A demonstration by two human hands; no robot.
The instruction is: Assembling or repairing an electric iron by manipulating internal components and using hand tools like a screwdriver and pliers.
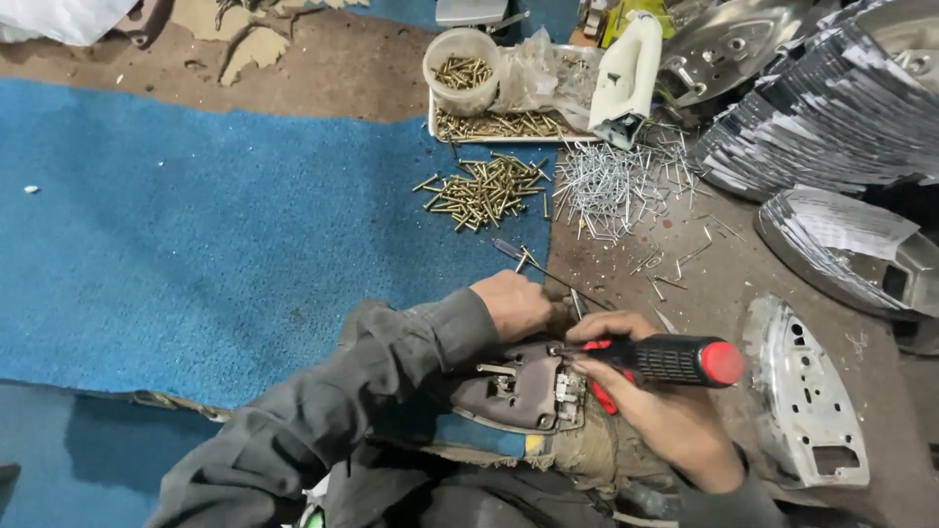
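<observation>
My right hand (650, 411) grips a black and red screwdriver (675, 360), held level with its tip pointing left at the rear of a brown iron base (518, 389) that rests on my lap. My left hand (514, 303) rests closed on the upper edge of that base, steadying it; I cannot tell whether anything small is pinched in its fingers. A grey sleeve covers my left arm.
Brass screws (484, 191) lie heaped on the blue mat (196, 244), beside a pile of thin metal pins (611, 186). A plastic cup (462, 68) and tray (499, 125) hold more screws. Stacked metal soleplates (831, 108) fill the right; one soleplate (807, 391) lies near my right hand.
</observation>
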